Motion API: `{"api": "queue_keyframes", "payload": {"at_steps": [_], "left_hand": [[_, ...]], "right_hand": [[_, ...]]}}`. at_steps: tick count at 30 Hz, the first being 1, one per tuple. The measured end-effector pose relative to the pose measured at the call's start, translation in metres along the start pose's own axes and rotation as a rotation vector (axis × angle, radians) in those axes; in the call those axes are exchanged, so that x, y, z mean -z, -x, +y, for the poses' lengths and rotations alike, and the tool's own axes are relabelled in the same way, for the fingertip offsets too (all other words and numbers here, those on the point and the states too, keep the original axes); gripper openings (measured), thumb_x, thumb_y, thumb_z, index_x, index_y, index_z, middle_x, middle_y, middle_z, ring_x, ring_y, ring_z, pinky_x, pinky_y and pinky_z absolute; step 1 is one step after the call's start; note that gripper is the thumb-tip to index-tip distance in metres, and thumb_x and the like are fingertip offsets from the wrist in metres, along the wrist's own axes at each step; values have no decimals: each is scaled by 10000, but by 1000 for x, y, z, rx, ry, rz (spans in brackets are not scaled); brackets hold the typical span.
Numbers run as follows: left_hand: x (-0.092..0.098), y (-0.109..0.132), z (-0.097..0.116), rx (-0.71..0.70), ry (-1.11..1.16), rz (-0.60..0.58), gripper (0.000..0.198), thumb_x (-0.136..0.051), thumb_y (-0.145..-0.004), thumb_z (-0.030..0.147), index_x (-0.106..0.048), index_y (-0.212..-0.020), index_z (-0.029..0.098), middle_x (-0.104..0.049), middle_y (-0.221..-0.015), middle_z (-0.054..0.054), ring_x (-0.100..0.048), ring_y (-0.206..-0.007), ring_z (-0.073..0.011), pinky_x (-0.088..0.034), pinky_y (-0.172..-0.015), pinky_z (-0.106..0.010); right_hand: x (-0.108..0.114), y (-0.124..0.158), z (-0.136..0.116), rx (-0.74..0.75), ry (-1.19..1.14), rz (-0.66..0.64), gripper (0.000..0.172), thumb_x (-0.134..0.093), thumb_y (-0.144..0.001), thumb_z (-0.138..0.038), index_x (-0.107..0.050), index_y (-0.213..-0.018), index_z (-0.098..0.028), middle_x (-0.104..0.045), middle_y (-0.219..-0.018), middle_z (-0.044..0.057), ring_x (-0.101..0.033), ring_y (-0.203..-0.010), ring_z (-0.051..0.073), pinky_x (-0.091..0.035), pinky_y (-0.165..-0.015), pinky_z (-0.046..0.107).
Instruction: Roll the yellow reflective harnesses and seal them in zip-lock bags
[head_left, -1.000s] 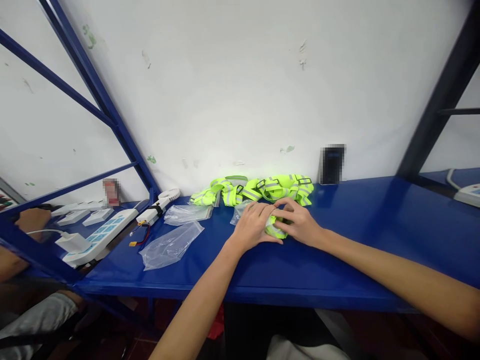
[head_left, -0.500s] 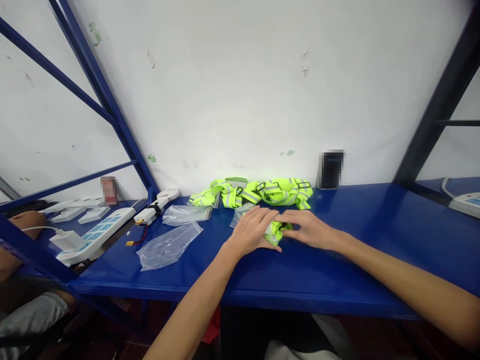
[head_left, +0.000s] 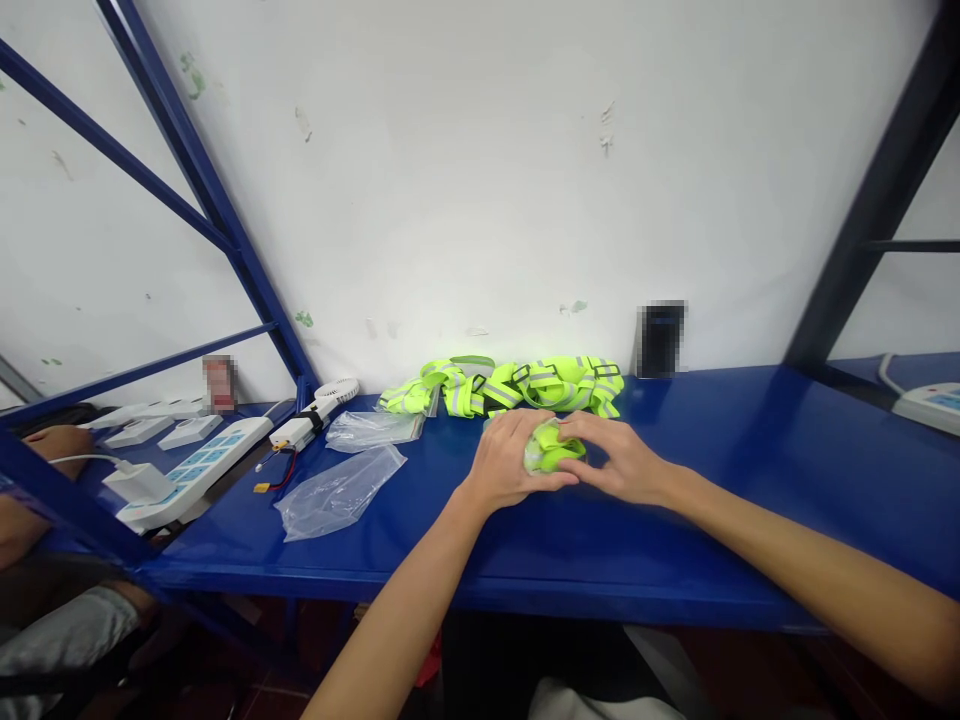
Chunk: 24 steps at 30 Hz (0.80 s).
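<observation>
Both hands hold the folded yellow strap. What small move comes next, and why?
Probably the right hand holds the folded strap alone while the left hand reaches for the clear bag: the strap looks bundled, and the bag lies empty nearby.

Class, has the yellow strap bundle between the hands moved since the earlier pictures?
Yes. The strap bundle has risen slightly off the table, toward the strap pile behind it.

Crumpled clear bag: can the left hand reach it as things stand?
Probably yes: the bag lies on bare shelf near the left hand, nothing between, though that hand grips the yellow strap.
</observation>
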<state>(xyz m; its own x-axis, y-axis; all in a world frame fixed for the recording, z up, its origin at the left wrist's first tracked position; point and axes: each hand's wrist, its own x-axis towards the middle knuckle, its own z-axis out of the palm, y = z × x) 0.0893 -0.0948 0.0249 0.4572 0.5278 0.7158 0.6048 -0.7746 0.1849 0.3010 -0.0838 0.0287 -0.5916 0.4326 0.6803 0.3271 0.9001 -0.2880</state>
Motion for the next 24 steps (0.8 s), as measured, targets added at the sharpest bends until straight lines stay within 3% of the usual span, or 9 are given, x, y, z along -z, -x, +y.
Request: {"api": "queue_keyframes", "payload": {"at_steps": [3,6,9,13,17,20,24], "left_hand": [[3,3,-5,33,6,48,705,-559,-748,728,-533,-1222,205,-654,-1161,-107,-614,-1081,-262,-477,-952,-408],[-1,1,-4,15,-37,59,666,-557,-759,710,-548,-1187,200,-666,-1117,-98,-619,-1041,-254,-473,-931,-402],[-13,-7,4,-20,-148,28,625,-547,-757,706,-578,-1111,192,-669,-1015,-90,-616,-972,-253,-458,-907,-408],[-27,-17,14,10,-322,-29,547,-498,-780,696,-595,-955,186,-643,-892,-96,-598,-906,-275,-442,-869,-430],[-28,-22,19,47,-398,-123,500,-447,-829,663,-566,-932,188,-638,-899,-106,-585,-886,-289,-436,-834,-446],[-25,-23,19,73,-380,-200,387,-383,-911,535,-544,-974,189,-642,-939,-100,-579,-889,-280,-434,-807,-434],[-20,-26,15,146,-295,-214,241,-314,-948,268,-522,-1050,201,-647,-977,-63,-584,-923,-239,-431,-840,-400]], "right_hand": [[10,-2,-2,-45,-77,-82,351,-539,-927,-330,-597,-1266,-257,-657,-1162,92,-640,-949,223,-549,-784,360],[16,-7,0,-47,-112,-201,363,-524,-936,-328,-607,-1286,-280,-650,-1165,89,-647,-924,214,-548,-765,354],[11,-11,5,16,-100,-178,265,-516,-939,-328,-712,-1088,-231,-679,-986,94,-640,-817,200,-528,-724,337],[-10,-9,14,114,-83,-80,269,-488,-936,-309,-702,-841,-175,-651,-855,104,-609,-754,201,-508,-671,325],[-19,-8,20,-9,-127,-74,215,-513,-896,-240,-631,-733,-164,-621,-773,64,-582,-669,171,-489,-602,283],[-12,-8,18,-129,-203,-190,105,-533,-863,-201,-616,-810,-166,-633,-823,44,-596,-703,165,-507,-634,275],[-1,-5,16,-133,-196,-283,171,-511,-898,-256,-640,-979,-180,-618,-1084,87,-605,-938,210,-518,-829,347]]}}
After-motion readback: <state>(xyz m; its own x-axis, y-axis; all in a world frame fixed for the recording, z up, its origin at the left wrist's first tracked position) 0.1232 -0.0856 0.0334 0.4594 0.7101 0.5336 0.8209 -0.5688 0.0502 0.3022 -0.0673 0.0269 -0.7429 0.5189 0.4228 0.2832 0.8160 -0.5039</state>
